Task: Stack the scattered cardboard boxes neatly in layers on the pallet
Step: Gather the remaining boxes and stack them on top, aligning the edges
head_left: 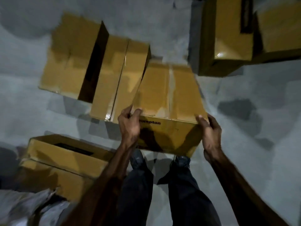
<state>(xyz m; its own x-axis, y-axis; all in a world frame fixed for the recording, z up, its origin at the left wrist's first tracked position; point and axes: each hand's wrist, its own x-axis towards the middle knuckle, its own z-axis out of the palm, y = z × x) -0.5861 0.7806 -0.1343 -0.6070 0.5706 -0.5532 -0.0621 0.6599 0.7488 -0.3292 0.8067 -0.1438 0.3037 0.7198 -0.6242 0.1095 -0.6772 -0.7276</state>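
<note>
On the floor at left lie two boxes (96, 70) side by side; my left hand (128, 126) and right hand (210, 132) each clamp a near corner of the carried box (169, 103), above my feet. I see no pallet. Such corner grips may slip, and the box could fall.

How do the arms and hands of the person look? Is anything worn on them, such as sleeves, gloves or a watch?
Both forearms are bare up to the frame edge: no sleeves show. The left hand and the right hand wear no gloves. No watch, ring or bracelet is visible, though the picture is dim and a little blurred. Below the arms, dark trousers and dark shoes show.
</note>
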